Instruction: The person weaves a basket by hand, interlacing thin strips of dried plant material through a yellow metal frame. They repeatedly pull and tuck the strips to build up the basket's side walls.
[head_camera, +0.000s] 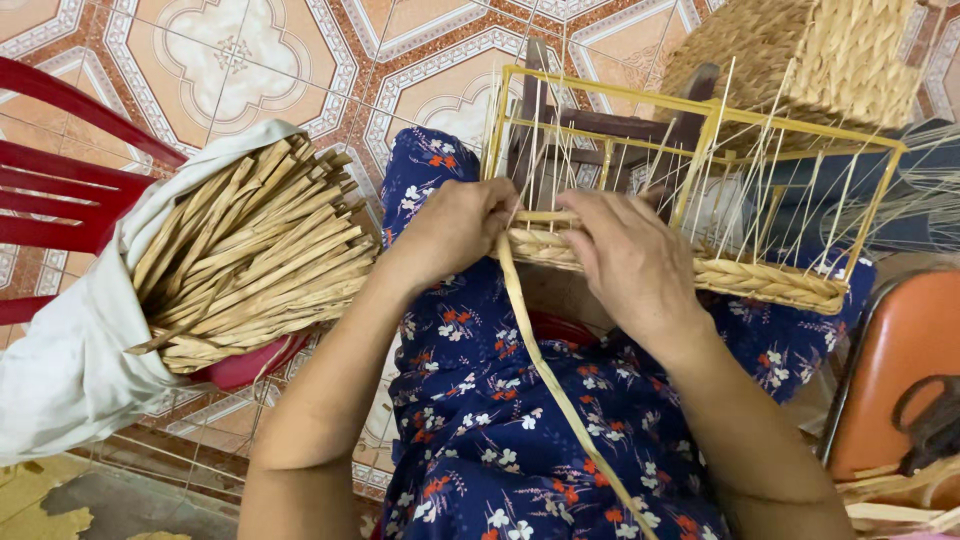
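A yellow wire basket frame (700, 110) rests on my lap, with thin pale upright strands along its sides and a woven straw band (770, 285) around its near edge. My left hand (455, 235) pinches a long flat straw strand (550, 380) at the frame's near left corner; the strand trails down over my blue flowered dress. My right hand (625, 265) lies on the woven band just to the right, fingers curled against the weave and uprights.
A bundle of dried straw strips (250, 260) wrapped in white cloth (70, 350) lies on a red plastic chair (60, 180) at my left. A finished woven basket (810, 50) sits at the top right. An orange chair (900, 370) stands at the right.
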